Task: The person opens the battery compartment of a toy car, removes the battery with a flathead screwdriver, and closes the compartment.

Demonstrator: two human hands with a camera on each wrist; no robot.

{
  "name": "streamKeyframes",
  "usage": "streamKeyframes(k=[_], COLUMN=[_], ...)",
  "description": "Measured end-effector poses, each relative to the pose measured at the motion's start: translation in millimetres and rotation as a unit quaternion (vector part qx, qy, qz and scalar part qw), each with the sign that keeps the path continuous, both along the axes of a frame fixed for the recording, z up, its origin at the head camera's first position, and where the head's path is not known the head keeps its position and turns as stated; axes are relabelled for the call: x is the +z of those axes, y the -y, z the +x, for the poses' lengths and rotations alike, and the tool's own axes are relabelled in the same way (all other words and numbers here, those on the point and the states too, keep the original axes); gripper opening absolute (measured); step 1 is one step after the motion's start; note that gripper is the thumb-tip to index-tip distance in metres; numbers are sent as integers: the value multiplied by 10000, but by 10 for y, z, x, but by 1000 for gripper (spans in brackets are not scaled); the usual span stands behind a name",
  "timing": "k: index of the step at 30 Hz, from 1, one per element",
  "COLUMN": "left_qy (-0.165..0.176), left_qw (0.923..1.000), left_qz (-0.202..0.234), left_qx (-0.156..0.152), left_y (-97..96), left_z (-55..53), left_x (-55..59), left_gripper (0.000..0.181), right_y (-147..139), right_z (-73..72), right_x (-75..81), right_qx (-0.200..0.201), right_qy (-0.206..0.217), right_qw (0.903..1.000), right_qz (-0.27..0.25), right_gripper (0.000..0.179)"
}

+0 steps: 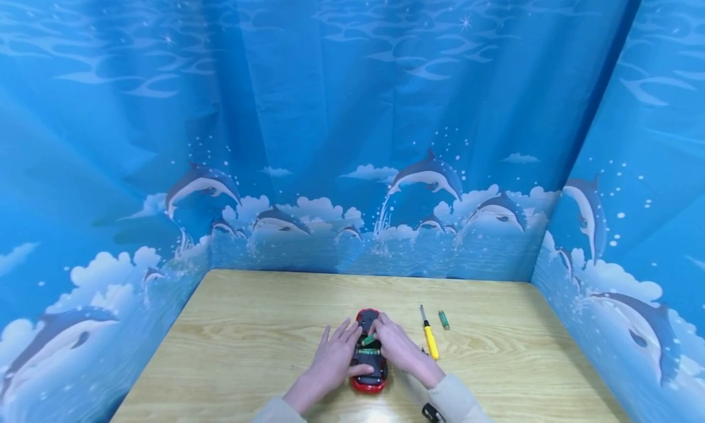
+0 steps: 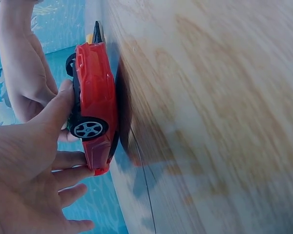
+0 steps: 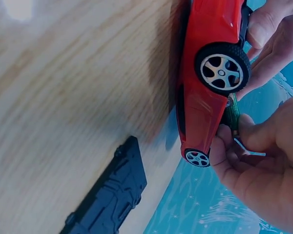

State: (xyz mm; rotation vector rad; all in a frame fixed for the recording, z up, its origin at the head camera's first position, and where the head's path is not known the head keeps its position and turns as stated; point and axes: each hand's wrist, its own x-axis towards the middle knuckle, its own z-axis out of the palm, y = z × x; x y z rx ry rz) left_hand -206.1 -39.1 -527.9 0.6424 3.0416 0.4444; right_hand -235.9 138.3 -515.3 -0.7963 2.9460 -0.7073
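A red toy car (image 1: 369,385) lies upside down on the table, with its black underside and battery compartment facing up. My left hand (image 1: 332,360) rests along the car's left side. Its thumb presses the underside, and its fairly straight fingers touch the body, as the left wrist view shows. Over the compartment, my right hand (image 1: 401,346) pinches a green battery (image 3: 231,117) between thumb and fingers. That battery (image 1: 368,340) sits tilted at the opening. Another green battery (image 1: 369,351) lies in the compartment beside it.
To the right lie a yellow-handled screwdriver (image 1: 431,342) and a loose green battery (image 1: 443,319). A black plastic cover (image 3: 110,192) lies near the right forearm. Blue dolphin-print curtains (image 1: 352,135) stand behind and beside the wooden table (image 1: 248,313).
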Motion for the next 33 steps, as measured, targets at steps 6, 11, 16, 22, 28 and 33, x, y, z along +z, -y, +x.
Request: streamKeyframes(k=[6,11,16,22,28,33], left_qy=[0,-69,-170,-167,-279,-313], left_qw=[10000,10000,9998,9998,9995,9993], left_qz=[-4,-54,-47,-25,-74,-99], left_qx=[16,-19,-104,-104,-121,-157], left_y=[2,14,22,13,9,21], left_z=[4,1,-7,-16,-10,-9], left_x=[26,15,0,-21,-26,-27], left_gripper=[94,93,92,91,92,92], right_y=[12,27,30,21,-74,-209], right_z=[-9,-23,-39,-74,-116,-105], right_x=[-10,-17,-20,-49,-52,-19], right_qx=[47,23,165,283,254,149], right_qy=[-101,-101,-208,-395,-641,-947], right_qw=[9997,9997,9996,9988,9975,9951], right_qz=[214,201,62,-1,147,-228], right_gripper=[29,15,14,10,6,4])
